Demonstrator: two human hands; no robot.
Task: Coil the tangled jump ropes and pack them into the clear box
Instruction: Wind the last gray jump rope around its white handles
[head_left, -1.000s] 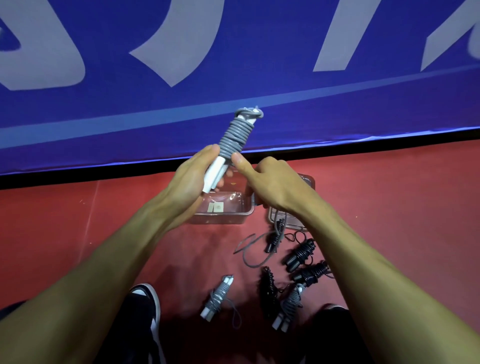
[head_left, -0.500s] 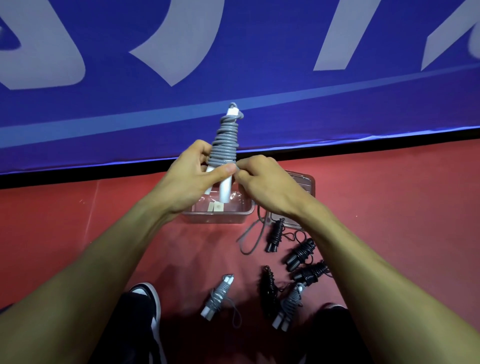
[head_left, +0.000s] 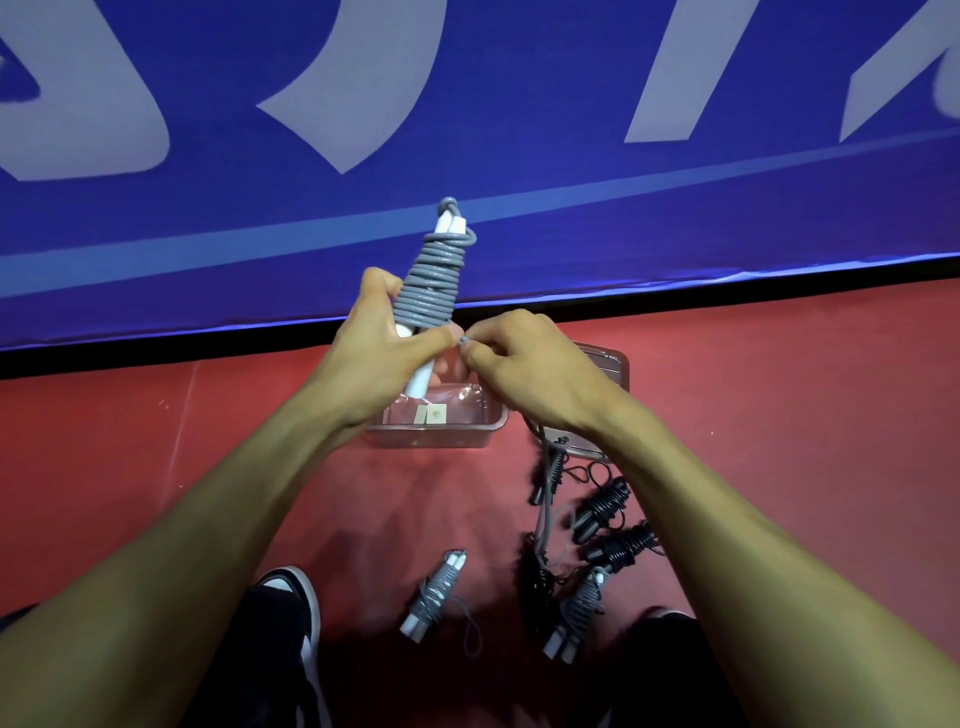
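From the head camera, my left hand grips the grey rope coiled round its white handles, upright above the clear plastic box on the red floor, steadying it while my right hand pinches the loose rope end to tuck it.

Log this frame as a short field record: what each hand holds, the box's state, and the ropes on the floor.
left hand: grips the grey jump rope coiled round its white handles, held tilted above the box
right hand: pinches the grey rope's loose end beside the coil
clear plastic box: open on the red floor, no rope inside; two small pale squares on its bottom
floor ropes: two grey coiled ropes with white handles; several black coiled ropes, exact count unclear
background: blue banner with pale lettering
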